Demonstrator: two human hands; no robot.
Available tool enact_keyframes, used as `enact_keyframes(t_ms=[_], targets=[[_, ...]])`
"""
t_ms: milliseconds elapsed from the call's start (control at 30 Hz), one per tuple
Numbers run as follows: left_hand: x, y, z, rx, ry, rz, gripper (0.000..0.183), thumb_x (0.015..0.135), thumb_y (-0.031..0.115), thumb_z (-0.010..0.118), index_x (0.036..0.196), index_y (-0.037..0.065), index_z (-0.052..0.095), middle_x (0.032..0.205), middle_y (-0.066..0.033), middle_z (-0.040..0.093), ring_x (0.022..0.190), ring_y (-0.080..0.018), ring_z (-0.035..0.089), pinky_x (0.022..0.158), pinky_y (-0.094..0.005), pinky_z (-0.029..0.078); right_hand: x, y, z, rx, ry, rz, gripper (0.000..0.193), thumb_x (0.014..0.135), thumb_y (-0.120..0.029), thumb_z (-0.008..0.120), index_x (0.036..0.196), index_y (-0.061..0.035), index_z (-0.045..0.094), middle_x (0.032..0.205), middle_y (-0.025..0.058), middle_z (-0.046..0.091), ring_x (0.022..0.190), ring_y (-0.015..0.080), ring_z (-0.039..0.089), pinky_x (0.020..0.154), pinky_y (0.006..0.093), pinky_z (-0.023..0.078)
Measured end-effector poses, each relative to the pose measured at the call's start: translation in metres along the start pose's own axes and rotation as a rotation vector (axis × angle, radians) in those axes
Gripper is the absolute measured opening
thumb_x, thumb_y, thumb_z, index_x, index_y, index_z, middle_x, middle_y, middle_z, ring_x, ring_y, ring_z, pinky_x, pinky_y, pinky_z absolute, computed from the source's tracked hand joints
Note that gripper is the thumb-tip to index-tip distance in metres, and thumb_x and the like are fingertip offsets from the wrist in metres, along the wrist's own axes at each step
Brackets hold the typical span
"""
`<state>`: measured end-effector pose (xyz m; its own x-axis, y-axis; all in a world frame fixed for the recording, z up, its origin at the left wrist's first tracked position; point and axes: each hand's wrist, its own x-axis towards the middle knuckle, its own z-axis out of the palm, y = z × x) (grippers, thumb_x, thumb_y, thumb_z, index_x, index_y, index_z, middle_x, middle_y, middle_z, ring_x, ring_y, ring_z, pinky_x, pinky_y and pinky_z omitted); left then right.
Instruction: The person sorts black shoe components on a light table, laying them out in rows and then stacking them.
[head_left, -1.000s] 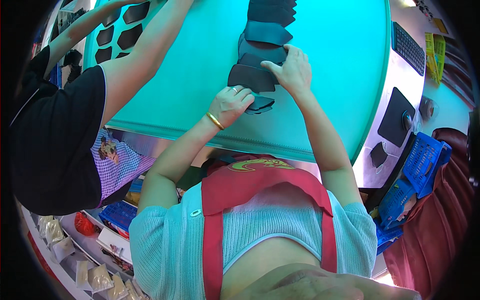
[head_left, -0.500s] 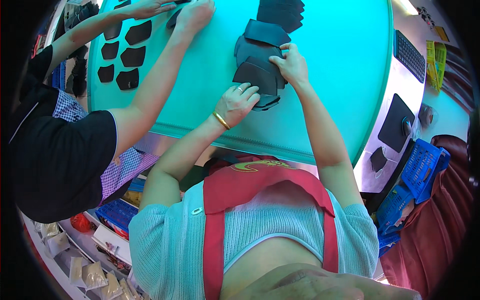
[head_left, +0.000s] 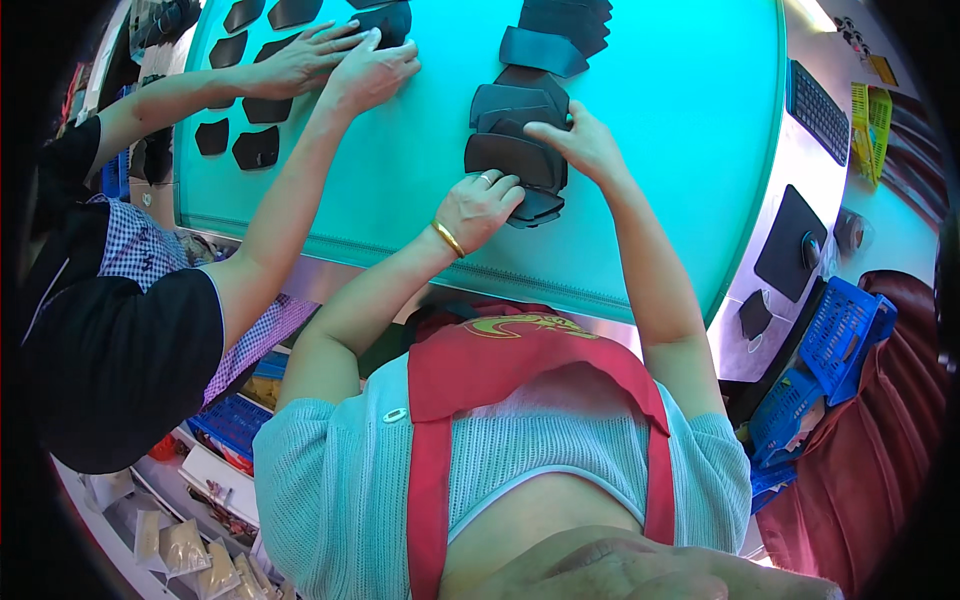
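Observation:
A long row of overlapping flat dark pieces, like cut leather with angled edges, lies on the green tabletop before me. My left hand, with a ring and a gold bangle, has its fingers curled closed over the near left edge of the top piece; its thumb is hidden. My right hand is at the pile's right edge, thumb and forefinger apart, with the thumb tip over the pieces. Beyond, a separate fanned stack of dark pieces reaches the far edge of the view.
At my left a co-worker's hands press on dark pieces beside spread-out single ones. On the right edge are a keyboard, a mouse pad with a mouse, and blue baskets. A yellow basket stands farther off.
My right thumb and forefinger have spread apart at the pile's right side. The top pieces under my hands have shifted and lie differently. The co-worker's hands have moved left and nearer.

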<state>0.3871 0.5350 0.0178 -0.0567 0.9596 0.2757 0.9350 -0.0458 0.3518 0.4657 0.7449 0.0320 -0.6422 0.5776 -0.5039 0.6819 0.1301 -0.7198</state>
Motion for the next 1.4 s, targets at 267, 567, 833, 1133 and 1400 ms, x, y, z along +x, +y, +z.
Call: enact_keyframes(t_ms=[267, 567, 833, 1133, 1400], targets=[[0.005, -0.008, -0.025, -0.205, -0.344, -0.159, 0.031, 0.078, 0.016, 0.073, 0.106, 0.005, 0.063, 0.104, -0.01, 0.069, 0.095, -0.0239, 0.067, 0.078, -0.0319, 0.054, -0.024, 0.021, 0.014, -0.236, 0.078, -0.201, 0.064, 0.071, -0.039, 0.083, 0.115, -0.0015, 0.055, 0.1, 0.0208, 0.069, 0.095, 0.0394, 0.066, 0.08, 0.0463, 0.052], [0.007, -0.035, -0.082, -1.581, -0.017, -0.848, 0.04, 0.096, 0.025, 0.064, 0.126, -0.001, 0.058, 0.113, -0.0048, 0.067, 0.096, -0.0118, 0.064, 0.086, -0.0277, 0.051, -0.11, 0.033, -0.045, -0.519, -0.035, -0.714, 0.022, 0.08, -0.014, 0.07, 0.099, -0.0145, 0.061, 0.103, 0.0066, 0.067, 0.089, 0.0277, 0.066, 0.071, 0.0361, 0.053], [0.02, 0.004, -0.043, -1.888, -0.977, -0.774, 0.043, 0.097, 0.032, 0.062, 0.128, 0.002, 0.059, 0.116, -0.0055, 0.067, 0.102, -0.0136, 0.063, 0.093, -0.0294, 0.049, -0.188, -0.031, -0.052, -0.566, 0.145, -1.551, 0.027, 0.072, -0.012, 0.067, 0.097, -0.0168, 0.055, 0.104, 0.0046, 0.059, 0.098, 0.0239, 0.063, 0.085, 0.0355, 0.055], [0.011, 0.071, -0.102, -1.614, -1.067, -0.436, 0.059, 0.075, 0.012, 0.082, 0.126, -0.002, 0.057, 0.114, -0.0054, 0.065, 0.106, -0.0129, 0.058, 0.095, -0.0295, 0.047, -0.283, -0.016, -0.08, -0.056, -0.254, -0.739, 0.073, 0.07, -0.027, 0.078, 0.133, -0.0104, 0.047, 0.147, 0.0161, 0.041, 0.143, 0.0364, 0.032, 0.117, 0.0486, 0.027], [0.023, 0.086, -0.103, -1.632, -1.218, -0.504, 0.077, 0.074, 0.026, 0.085, 0.136, -0.002, 0.049, 0.126, -0.0088, 0.061, 0.116, -0.0168, 0.056, 0.1, -0.0336, 0.045, -0.277, -0.005, -0.058, 0.4, -0.17, -0.417, 0.113, 0.066, -0.031, 0.09, 0.154, -0.0104, 0.023, 0.156, 0.0167, 0.029, 0.142, 0.0301, 0.034, 0.115, 0.044, 0.03]])
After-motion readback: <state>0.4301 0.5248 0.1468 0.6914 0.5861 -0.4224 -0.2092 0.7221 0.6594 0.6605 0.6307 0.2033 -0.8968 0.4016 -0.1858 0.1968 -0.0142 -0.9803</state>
